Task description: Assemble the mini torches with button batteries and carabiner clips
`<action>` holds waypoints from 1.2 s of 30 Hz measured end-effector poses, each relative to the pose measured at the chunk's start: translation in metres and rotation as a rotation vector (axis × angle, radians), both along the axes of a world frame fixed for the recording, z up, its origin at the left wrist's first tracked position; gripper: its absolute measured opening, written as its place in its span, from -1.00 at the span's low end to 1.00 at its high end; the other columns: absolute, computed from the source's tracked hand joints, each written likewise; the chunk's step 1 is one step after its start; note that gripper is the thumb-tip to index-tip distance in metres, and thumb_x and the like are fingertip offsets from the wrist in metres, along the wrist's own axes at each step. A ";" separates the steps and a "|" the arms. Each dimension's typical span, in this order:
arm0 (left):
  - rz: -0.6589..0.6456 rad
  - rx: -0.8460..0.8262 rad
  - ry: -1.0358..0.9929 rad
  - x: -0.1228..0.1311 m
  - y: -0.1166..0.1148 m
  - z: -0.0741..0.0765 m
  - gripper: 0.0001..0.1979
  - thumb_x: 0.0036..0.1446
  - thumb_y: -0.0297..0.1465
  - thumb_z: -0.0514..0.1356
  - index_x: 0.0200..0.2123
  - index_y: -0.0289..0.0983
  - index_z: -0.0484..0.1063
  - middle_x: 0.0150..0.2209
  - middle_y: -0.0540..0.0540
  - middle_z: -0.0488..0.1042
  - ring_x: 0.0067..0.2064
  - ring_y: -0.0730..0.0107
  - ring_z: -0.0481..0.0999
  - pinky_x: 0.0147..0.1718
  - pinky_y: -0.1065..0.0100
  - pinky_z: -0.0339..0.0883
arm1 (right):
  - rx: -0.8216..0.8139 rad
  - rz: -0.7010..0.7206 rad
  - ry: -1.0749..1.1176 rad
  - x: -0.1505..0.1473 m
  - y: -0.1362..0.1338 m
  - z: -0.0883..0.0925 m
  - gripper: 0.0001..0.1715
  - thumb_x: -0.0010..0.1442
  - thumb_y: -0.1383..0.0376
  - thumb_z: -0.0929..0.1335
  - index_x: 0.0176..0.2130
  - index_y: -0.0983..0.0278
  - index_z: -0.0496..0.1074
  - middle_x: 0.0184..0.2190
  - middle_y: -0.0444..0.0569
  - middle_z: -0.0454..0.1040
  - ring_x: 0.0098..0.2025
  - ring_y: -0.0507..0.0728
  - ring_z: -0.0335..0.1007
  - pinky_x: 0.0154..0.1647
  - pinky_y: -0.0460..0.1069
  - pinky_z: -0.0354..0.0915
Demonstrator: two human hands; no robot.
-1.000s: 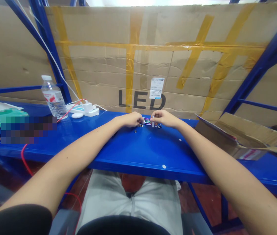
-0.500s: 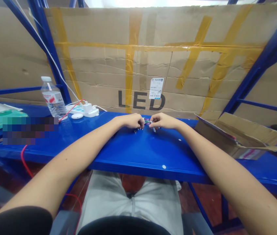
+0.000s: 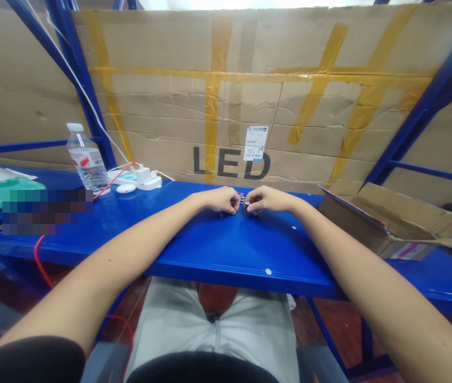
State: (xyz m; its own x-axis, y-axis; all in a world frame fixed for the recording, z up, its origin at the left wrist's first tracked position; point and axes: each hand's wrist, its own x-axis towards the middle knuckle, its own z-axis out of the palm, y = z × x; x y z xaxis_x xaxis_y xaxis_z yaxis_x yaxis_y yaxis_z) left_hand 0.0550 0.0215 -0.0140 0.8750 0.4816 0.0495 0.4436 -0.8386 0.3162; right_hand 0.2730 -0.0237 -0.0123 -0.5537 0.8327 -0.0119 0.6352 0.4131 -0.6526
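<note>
My left hand (image 3: 226,200) is closed, fingers curled down at the blue table top (image 3: 226,242). Whatever it holds, if anything, is hidden under the fingers. A small shiny bit (image 3: 221,214) shows below that hand. Just to the right, my right hand (image 3: 264,199) pinches a small whitish-silver piece (image 3: 252,208), too small to name. Between and behind the two hands lie several thin, shiny, coloured sticks (image 3: 242,197), purple and green, mostly covered by the fingers. The hands are close together but apart.
A large taped cardboard box (image 3: 150,117) stands behind the table. At left are a water bottle (image 3: 88,162), a power strip (image 3: 148,182) and a tissue pack (image 3: 6,194). An open carton (image 3: 393,223) sits at right. Blue posts (image 3: 421,106) frame both sides.
My left hand has moved slightly right and down, covering shiny bits that showed beneath it. The whitish piece in my right hand now shows less and at a different tilt.
</note>
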 end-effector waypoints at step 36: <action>-0.224 0.519 -0.387 0.018 -0.015 -0.007 -0.83 0.31 -0.39 0.14 -0.22 -0.29 0.53 -0.34 -0.11 0.47 -0.31 0.38 0.44 -0.29 0.37 0.24 | 0.020 -0.106 0.129 0.012 0.002 0.000 -0.72 -0.17 0.16 0.52 -0.45 0.30 0.57 -0.55 -0.18 0.41 -0.39 0.06 0.27 -0.24 0.00 0.21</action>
